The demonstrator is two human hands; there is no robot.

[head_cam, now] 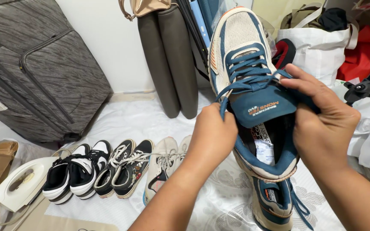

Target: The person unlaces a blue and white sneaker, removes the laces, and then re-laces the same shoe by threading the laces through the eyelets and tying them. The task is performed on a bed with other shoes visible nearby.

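Note:
I hold a beige and blue sneaker (240,47) up in front of me, toe pointing away. My left hand (213,134) pinches a blue lace end at the shoe's left side. My right hand (322,124) grips the shoe's right side, with fingers on the laces next to the blue tongue. Its matching sneaker (275,201) lies below on the white patterned sheet (228,196).
Three pairs of shoes line the sheet at the left: black and white (76,171), black canvas (125,167), beige (165,164). A white iron (22,182), a grey suitcase (35,68), two rolled dark mats (168,60) and bags (317,47) stand around.

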